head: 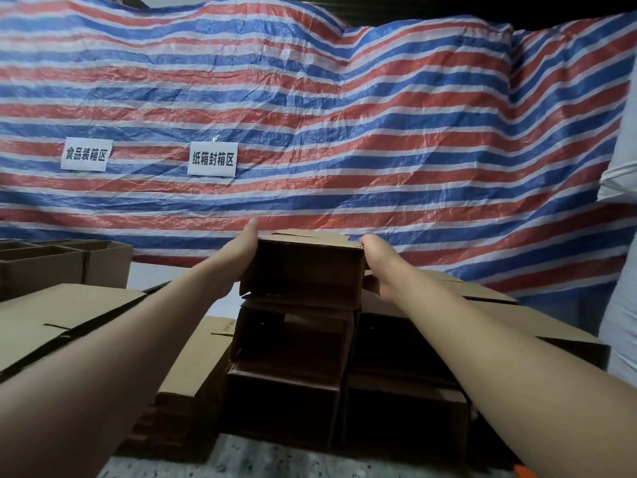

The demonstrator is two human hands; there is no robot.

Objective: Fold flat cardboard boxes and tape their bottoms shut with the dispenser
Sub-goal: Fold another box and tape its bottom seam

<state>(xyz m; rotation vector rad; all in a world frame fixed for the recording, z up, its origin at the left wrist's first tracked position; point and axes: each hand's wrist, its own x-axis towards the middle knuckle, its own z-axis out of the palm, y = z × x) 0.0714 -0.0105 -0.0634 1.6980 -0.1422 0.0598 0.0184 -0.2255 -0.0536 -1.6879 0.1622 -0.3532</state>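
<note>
Left hand [238, 257]: flat against the top box [305, 267] (its left side).
Right hand [377, 263]: fingers hidden, cannot tell.

Speckled floor [241, 457], stacked open cardboard boxes [286, 408] on it, flattened cardboard [193, 370] alongside

From my remote seat, the box [303, 267] between the hands is matt brown corrugated cardboard, as are the open boxes [293, 374] stacked beneath it and the flat sheets [51, 322] at left. Behind hangs a woven plastic tarpaulin [344, 115], crinkled and faintly glossy, bearing two smooth white paper signs [212, 159]. The floor [241, 460] looks like speckled stone.
</note>
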